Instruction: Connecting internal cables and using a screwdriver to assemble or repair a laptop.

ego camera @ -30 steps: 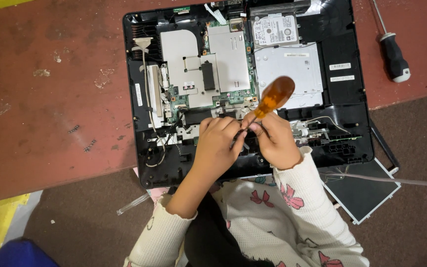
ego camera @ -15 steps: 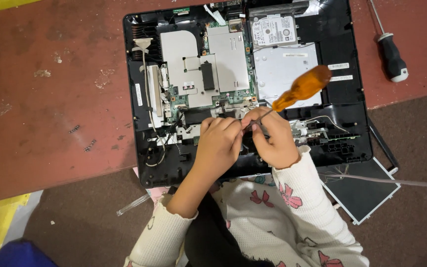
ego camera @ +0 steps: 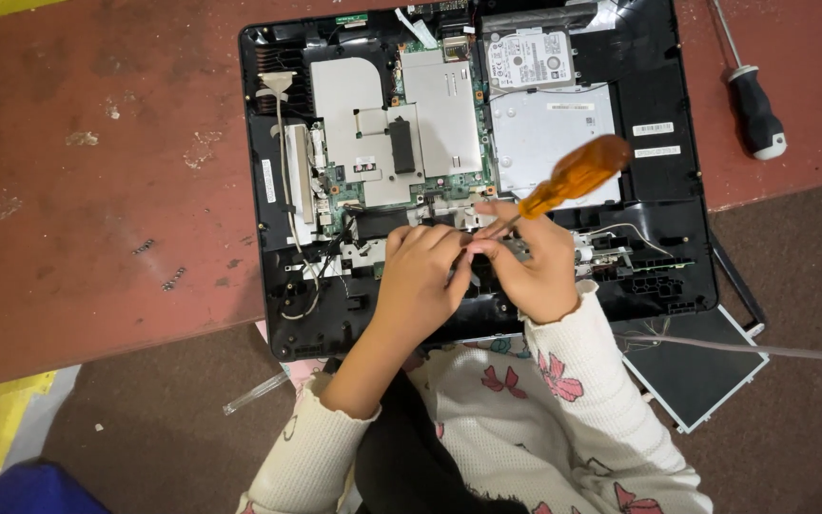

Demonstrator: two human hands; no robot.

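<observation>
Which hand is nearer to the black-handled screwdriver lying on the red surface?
Right. The right hand, gripping the orange-handled screwdriver, lies below-left of the black-handled screwdriver; the left hand sits farther left, over the opened computer.

The translucent amber plastic screwdriver handle (ego camera: 575, 174) shines glossy, with a thin bare-metal shaft below it. It sits in the right hand (ego camera: 537, 271), next to the left hand (ego camera: 422, 276), both in soft cream knitted cloth sleeves (ego camera: 577, 400) printed with pink flowers. The opened black plastic computer shell (ego camera: 663, 205) looks smooth and faintly glossy; inside, matt grey sheet-metal shields (ego camera: 440, 109) and a brushed silver metal drive (ego camera: 530, 59) lie flat beside a green circuit board (ego camera: 449, 181). The worn reddish-brown table top (ego camera: 97, 190) is rough, matt and scuffed. Far right lies a second screwdriver with a matt black rubbery grip (ego camera: 755, 114). The brown floor (ego camera: 145, 419) looks dull.
</observation>
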